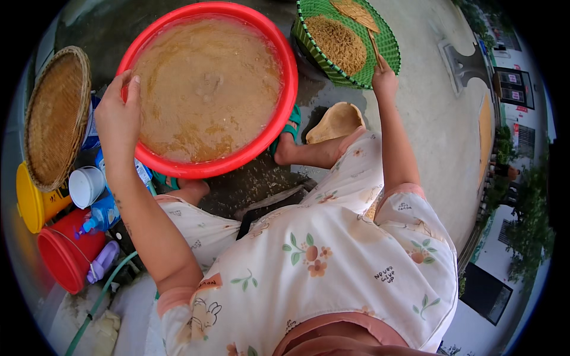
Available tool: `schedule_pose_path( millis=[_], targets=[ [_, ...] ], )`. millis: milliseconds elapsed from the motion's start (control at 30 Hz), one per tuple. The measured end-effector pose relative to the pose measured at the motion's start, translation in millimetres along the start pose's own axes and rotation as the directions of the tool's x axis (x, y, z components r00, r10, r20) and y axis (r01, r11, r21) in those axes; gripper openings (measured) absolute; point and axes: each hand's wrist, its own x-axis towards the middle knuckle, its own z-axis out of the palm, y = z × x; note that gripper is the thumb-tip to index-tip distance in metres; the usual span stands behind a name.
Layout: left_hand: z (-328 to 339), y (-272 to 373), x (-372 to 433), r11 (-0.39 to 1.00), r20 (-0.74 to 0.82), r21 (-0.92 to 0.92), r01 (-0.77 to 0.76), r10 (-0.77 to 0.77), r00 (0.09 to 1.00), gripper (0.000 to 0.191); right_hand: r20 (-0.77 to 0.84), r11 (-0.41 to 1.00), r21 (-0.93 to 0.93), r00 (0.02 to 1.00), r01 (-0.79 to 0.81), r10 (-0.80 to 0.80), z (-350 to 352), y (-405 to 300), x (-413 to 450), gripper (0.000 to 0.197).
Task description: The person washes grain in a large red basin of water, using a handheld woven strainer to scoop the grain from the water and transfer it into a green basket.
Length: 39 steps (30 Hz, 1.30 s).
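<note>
A large red plastic basin (290, 84) full of cloudy brown water stands in front of me. My left hand (118, 107) grips its left rim, the thumb on the inner side. My right hand (385, 82) holds the stick handle of a woven bamboo skimmer (358, 15). The skimmer's head lies over a green woven plastic basket (387, 42), to the right of the basin. Inside the basket is a heap of wet brown grain (338, 44), apparently unhusked rice. Bits of chaff float on the basin's water.
A cut gourd scoop (336, 122) lies on the wet concrete by my foot. At left are a round bamboo tray (58, 118), a yellow bucket (33, 200), a white pail (87, 187), a red bucket (62, 253), a blue bottle (102, 213) and a green hose (100, 300).
</note>
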Motion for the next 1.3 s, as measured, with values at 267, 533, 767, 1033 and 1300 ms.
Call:
schedule_pose_path(
  millis=[267,533,767,1033,1300],
  targets=[
    [-5,-30,0,0.996,-0.040,0.084,0.028,-0.025,0.999,0.043,0.380,0.635,0.762,0.882,-0.128,-0.278,-27,-95,-120,0.030],
    [-15,-52,-10,0.998,-0.126,0.043,-0.040,0.045,0.991,0.039,0.908,0.681,0.419,0.280,-0.601,-0.312,121,-167,-237,0.023],
    [-32,-22,-18,0.998,-0.170,-0.059,0.024,-0.034,0.985,0.027,0.811,0.708,0.491,0.562,-0.507,-0.160,151,-153,-182,0.022],
    [-28,-12,-22,0.995,-0.202,0.097,-0.025,0.045,0.978,0.025,0.960,0.572,0.252,0.126,-0.781,-0.250,145,-167,-243,0.024],
    [-34,-13,-20,0.998,-0.159,0.009,0.054,-0.052,0.986,0.025,0.478,0.910,0.412,0.837,0.054,-0.266,212,-146,-151,0.032]
  ],
)
